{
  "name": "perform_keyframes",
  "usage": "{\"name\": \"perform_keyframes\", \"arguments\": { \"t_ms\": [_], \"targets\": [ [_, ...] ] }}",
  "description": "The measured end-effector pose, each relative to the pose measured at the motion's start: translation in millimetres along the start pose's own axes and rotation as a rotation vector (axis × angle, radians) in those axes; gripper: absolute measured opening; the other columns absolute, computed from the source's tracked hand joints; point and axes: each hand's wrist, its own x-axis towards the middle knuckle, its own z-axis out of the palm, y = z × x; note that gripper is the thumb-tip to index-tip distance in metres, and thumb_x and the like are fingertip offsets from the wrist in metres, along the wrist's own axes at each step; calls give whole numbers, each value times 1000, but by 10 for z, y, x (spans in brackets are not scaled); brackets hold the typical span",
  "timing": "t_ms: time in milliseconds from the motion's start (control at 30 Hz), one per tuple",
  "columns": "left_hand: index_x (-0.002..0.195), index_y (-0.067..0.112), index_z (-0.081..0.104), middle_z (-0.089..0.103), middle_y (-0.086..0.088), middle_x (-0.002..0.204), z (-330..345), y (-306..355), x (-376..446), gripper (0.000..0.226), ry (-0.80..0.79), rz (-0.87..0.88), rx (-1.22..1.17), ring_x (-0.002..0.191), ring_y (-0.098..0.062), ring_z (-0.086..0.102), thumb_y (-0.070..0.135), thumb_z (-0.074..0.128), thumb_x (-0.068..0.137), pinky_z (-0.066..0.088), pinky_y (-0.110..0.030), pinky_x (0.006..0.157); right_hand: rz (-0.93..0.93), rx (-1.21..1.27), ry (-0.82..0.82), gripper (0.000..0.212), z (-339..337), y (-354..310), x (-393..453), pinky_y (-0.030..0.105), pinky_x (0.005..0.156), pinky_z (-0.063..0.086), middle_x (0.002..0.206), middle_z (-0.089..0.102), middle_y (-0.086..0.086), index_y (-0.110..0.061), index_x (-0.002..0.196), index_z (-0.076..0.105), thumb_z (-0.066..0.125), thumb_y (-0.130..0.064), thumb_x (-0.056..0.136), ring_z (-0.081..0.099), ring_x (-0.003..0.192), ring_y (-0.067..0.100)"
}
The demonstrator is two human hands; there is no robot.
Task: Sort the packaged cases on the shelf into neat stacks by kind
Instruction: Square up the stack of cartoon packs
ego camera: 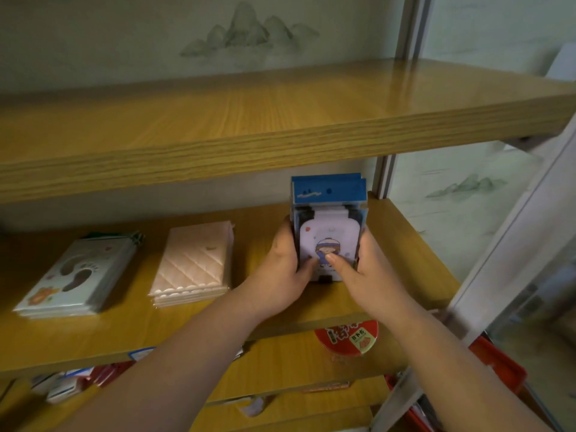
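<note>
A stack of blue-topped packaged cases (328, 219) with a cartoon figure on the front stands tilted up at the right end of the middle wooden shelf (187, 332). My left hand (285, 275) grips its left side, thumb across the front. My right hand (366, 272) grips the right side, thumb also on the front. Left of them a stack of pink quilted cases (194, 265) lies flat. Further left lies a stack of white cases with footprint cut-outs (78, 275).
The upper shelf board (280, 120) overhangs close above the held stack. A metal upright (385, 176) stands just right of it. On the shelf below sit a red round tub (347, 338) and loose packets (68, 385). A red crate (498, 363) is at lower right.
</note>
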Motion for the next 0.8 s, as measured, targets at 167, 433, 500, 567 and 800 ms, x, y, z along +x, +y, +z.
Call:
{"name": "perform_keyframes", "arguments": {
  "t_ms": [167,433,500,567,800],
  "targets": [
    [149,19,25,47,-1,149,34,-3,-104,73,12,0,41,139,-12,44,10,69,91,41,-39,113,-22,-63,66,62,8,40,-74,20,90,50,124,57,-23,-42,136,39,74,-34,86,54,115,-10],
    [145,25,26,47,2,147,57,-41,-79,69,14,-36,40,133,-8,48,14,68,92,46,-33,108,-3,-117,-28,57,-3,7,-78,9,78,43,122,44,-33,-49,133,29,66,-30,94,44,111,-24],
    [143,27,30,44,7,143,85,-76,-88,65,46,-71,81,127,-4,47,19,69,92,43,-24,103,3,-110,-40,57,-24,11,-81,11,80,44,126,44,-29,-48,135,31,66,-28,94,45,114,-20],
    [144,30,31,37,10,136,91,-86,-90,63,69,-123,114,117,-1,41,26,68,93,35,-21,98,13,-111,-13,56,-36,-2,-63,15,84,46,129,49,-23,-39,139,38,68,-27,93,52,115,-10],
    [142,26,45,49,8,128,-32,105,72,50,4,-148,64,114,-8,51,31,65,95,39,-24,95,121,-143,-4,31,-222,-239,181,16,65,51,107,69,-12,-38,118,61,72,-30,90,68,88,2]
  ]
}}
